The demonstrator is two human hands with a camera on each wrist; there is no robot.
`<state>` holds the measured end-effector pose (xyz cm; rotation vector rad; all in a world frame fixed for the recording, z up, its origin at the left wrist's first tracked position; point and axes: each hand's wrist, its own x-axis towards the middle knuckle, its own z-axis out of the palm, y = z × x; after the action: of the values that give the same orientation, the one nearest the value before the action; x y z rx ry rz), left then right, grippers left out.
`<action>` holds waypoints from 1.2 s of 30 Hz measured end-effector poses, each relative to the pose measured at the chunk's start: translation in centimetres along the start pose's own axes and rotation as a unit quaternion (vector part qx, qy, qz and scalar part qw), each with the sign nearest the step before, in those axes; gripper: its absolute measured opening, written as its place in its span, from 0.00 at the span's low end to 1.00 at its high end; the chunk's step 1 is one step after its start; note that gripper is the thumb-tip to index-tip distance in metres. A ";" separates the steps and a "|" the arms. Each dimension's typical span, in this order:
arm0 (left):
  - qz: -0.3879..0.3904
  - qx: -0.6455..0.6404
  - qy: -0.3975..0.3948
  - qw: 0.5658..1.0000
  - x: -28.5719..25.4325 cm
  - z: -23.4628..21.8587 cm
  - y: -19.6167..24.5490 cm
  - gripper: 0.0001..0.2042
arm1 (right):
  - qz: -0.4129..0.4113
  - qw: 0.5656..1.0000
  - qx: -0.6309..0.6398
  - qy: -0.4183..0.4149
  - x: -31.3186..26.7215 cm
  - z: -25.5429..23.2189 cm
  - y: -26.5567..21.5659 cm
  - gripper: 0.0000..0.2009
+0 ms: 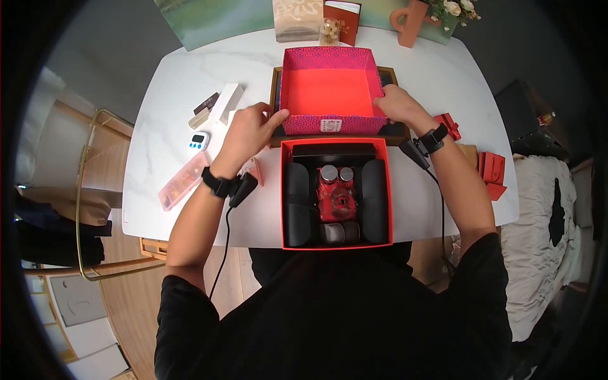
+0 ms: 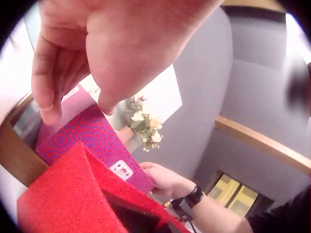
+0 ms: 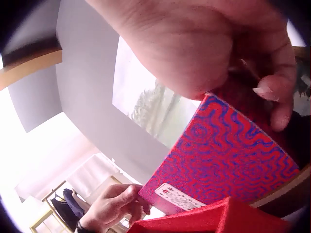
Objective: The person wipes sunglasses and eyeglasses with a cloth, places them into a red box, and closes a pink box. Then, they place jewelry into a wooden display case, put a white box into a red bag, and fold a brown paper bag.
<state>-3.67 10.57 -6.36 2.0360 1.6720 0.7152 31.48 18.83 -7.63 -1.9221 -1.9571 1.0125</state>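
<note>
A box lid (image 1: 331, 88), patterned purple and pink outside and plain red inside, lies hollow side up over a dark wood-framed tray (image 1: 396, 79). At the lid's front-left corner is my left hand (image 1: 250, 132), thumb against the wall and fingers apart from it on the outer side. My right hand (image 1: 399, 104) grips the right wall near the front, its fingers bent down outside. A red open box (image 1: 284, 195) sits nearer my body. Inside it, black padded inserts (image 1: 373, 199) flank a red rounded item (image 1: 337, 204) and two silver-capped containers (image 1: 337, 173).
Left on the white table (image 1: 158, 120) lie a white timer (image 1: 199, 141), a pink translucent case (image 1: 183, 180) and a white carton (image 1: 227, 103). Red packets (image 1: 491, 168) lie at the right edge. A terracotta vase (image 1: 412, 24) with flowers and a painting (image 1: 221, 22) stand behind.
</note>
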 end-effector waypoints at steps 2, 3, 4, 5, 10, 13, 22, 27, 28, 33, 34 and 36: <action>-0.097 -0.112 -0.086 0.985 1.3 0.1 0.5 0.27 | -0.030 0.999 -0.002 0.018 -0.2 0.0 -0.2 0.18; -0.084 -0.132 -0.089 0.984 1.6 0.4 0.5 0.26 | -0.033 0.999 -0.002 0.027 -0.5 -0.5 -0.6 0.18; -0.089 -0.117 -0.104 0.984 2.0 0.4 0.4 0.24 | -0.045 0.998 -0.010 0.049 -1.1 -0.7 -0.9 0.16; -0.078 -0.104 -0.088 0.988 2.4 0.4 0.3 0.23 | -0.056 0.996 -0.018 0.068 -1.6 -0.8 -1.2 0.15; 0.061 -0.096 0.062 0.992 5.1 -3.1 2.3 0.21 | -0.264 0.899 -0.079 0.340 -3.9 -4.6 -4.8 0.14; 0.074 -0.192 0.055 0.977 6.0 -8.5 6.3 0.28 | -0.289 0.862 -0.049 0.414 -6.6 -7.8 -8.6 0.14; 0.098 -0.306 -0.077 0.944 0.5 -6.8 3.3 0.42 | -0.349 0.856 0.074 0.374 -10.7 -2.5 -5.4 0.12; 0.023 -0.160 -0.137 0.977 -1.0 -3.7 0.6 0.36 | -0.283 0.953 -0.008 0.105 -10.1 0.2 0.5 0.26; 0.119 -0.390 -0.102 0.907 -0.4 -2.1 -1.7 0.34 | -0.283 0.953 -0.008 0.105 -10.6 0.4 1.2 0.26; 0.275 -0.015 0.033 0.961 -2.0 -0.6 -3.3 0.38 | -0.391 0.906 0.144 0.076 -14.2 2.9 2.5 0.42; 0.305 0.014 0.043 0.951 -2.4 -0.1 -3.2 0.42 | -0.399 0.904 0.134 0.075 -14.2 3.4 3.1 0.42; 0.305 -0.005 0.053 0.951 -2.8 0.5 -2.5 0.45 | -0.400 0.900 0.152 0.080 -14.2 3.7 3.6 0.41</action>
<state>-5.71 8.36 -8.65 2.5674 1.0620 1.0357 33.86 3.95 -8.17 -0.8461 -2.0330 0.8022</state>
